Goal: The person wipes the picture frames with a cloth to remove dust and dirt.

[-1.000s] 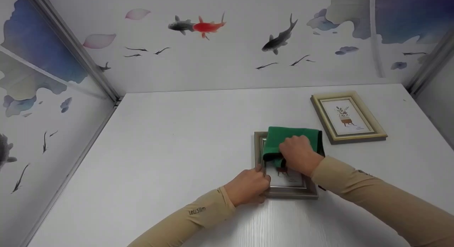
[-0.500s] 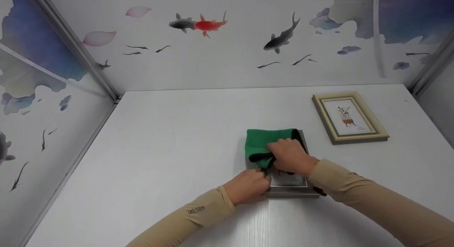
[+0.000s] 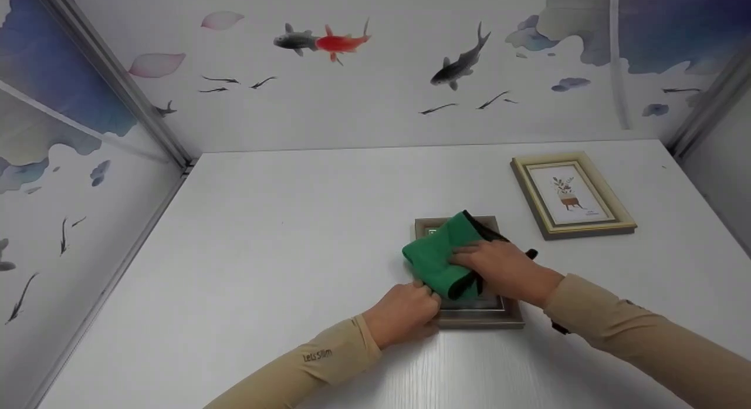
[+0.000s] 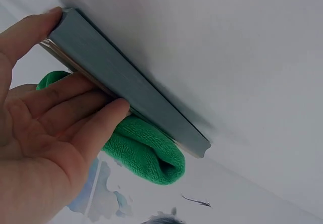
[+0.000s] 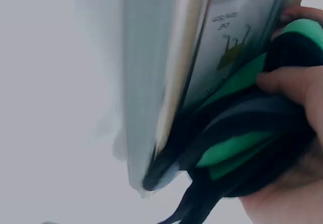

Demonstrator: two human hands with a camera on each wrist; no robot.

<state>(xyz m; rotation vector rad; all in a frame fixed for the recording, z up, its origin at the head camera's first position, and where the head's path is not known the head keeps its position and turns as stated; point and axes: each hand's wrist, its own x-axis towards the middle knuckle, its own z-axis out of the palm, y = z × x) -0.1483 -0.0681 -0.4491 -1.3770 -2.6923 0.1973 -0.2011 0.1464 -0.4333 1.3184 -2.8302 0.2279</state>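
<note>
A grey-brown picture frame [image 3: 487, 319] lies face up on the white table, right of centre in the head view. My left hand [image 3: 405, 312] holds its left edge near the front corner; in the left wrist view fingertips press along the frame's side [image 4: 126, 82]. Across the glass lies a folded green cloth [image 3: 437, 253] with black edging, covering much of the picture. My right hand [image 3: 504, 271] grips this cloth and presses it down. The right wrist view shows the thumb [image 5: 282, 80] on the bunched cloth and part of the printed picture [image 5: 229, 42].
A second picture frame [image 3: 622, 216], cream and gold with a potted plant print, lies face up further back on the right. Behind the white table [image 3: 281, 250] rises a wall [image 3: 364, 115] painted with fish; another painted wall [image 3: 135, 180] borders the left.
With the cloth, my right hand first slid left over the frame, then came nearer and turned, uncovering the frame's far edge. My left hand keeps its hold on the left edge.
</note>
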